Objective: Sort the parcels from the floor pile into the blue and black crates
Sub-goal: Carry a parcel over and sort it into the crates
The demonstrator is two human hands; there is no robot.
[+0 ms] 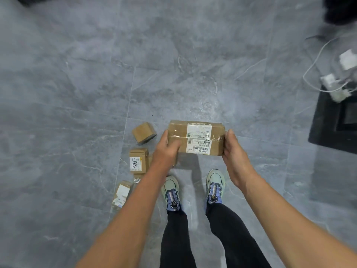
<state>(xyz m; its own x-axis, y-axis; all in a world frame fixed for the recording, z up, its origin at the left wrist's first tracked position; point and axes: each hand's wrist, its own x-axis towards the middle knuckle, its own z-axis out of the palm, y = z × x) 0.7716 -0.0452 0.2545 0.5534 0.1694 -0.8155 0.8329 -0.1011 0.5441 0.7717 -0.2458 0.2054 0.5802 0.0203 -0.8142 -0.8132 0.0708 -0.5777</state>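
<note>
Head: taped brown parcel point(195, 139), white-labelled

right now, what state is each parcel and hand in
large labelled parcel, held off the floor, label up
left hand, grips its left end
right hand, grips its right end
plain small box, on the floor, tilted
handwritten-label parcel, on the floor, label up
nearest parcel, on the floor, label up

L grip point(167, 149), R grip point(232, 151) clamp parcel point(197, 139) ends, arms fwd.
</note>
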